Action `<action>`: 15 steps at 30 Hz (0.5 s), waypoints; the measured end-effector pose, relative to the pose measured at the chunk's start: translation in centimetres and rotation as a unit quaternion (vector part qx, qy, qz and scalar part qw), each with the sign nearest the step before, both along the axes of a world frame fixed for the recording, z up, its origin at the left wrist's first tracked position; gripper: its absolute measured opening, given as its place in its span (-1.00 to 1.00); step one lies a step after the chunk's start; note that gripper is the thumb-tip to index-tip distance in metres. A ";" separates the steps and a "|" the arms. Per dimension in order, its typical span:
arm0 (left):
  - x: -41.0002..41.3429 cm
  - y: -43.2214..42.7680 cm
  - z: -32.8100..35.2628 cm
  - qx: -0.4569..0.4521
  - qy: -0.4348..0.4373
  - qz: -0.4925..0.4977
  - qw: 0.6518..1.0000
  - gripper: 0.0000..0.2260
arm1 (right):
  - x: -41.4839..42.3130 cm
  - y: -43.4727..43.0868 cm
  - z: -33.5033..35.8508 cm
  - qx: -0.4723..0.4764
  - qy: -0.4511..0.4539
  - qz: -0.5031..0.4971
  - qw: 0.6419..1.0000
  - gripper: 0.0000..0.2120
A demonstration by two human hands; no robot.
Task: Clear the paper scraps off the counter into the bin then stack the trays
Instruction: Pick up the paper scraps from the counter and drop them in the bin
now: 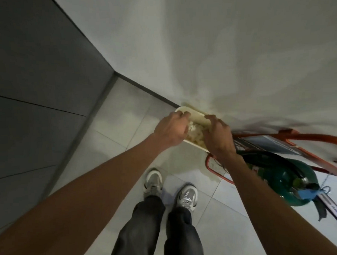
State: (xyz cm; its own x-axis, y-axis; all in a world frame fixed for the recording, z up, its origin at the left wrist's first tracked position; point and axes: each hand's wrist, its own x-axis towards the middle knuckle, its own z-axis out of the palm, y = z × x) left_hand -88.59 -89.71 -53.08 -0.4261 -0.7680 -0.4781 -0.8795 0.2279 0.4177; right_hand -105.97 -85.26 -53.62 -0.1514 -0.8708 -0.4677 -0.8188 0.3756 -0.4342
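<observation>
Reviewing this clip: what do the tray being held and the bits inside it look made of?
The tray looks like smooth cream plastic, possibly moulded pulp: matte walls, rounded rim; blur leaves it open. The scraps look like crumpled whitish paper, going by their creased, irregular lumps.

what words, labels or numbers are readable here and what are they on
None can be read.
green cylinder: its red and white label is too blurred to read.
dark strip beside it: pale print, too blurred to read.
tray: no print shows.
</observation>
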 end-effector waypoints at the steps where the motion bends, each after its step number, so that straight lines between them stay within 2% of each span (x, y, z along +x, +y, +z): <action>1: 1.0 0.5 2.5 -0.017 0.005 0.006 1.000 -0.64 | 0.7 0.1 2.4 -0.023 -0.006 0.005 1.000 -0.59; 8: 10.0 5.2 20.5 -0.124 0.011 0.123 0.985 -0.57 | 5.9 2.8 20.8 -0.157 -0.058 0.063 0.984 -0.65; 15: 18.4 17.1 38.2 -0.214 0.033 0.304 0.927 -0.58 | 12.7 10.0 39.3 -0.245 -0.090 0.155 0.953 -0.65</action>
